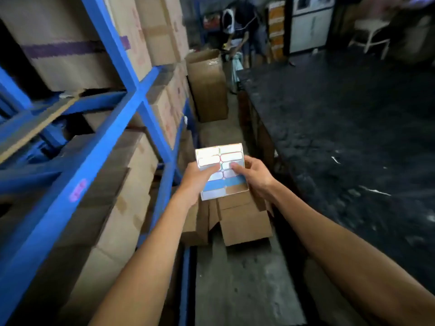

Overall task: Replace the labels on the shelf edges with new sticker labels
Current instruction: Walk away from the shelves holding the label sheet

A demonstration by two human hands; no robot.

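Note:
A sheet of sticker labels (220,158) is held out in front of me over the aisle, with white labels in coloured outlines on top and empty blue backing lower down. My left hand (195,180) grips its left edge, thumb on the face. My right hand (255,176) holds the right edge, its thumb pressing on a label near the middle. A blue shelf rack (131,95) stands at my left. A pink label (78,189) sits on its slanting shelf edge, well left of both hands.
Cardboard boxes (127,208) fill the rack. An open carton (242,220) lies on the floor below the sheet and a tall one (208,85) stands farther down the aisle. A dark table (341,128) borders the right. A person (242,29) bends at the far end.

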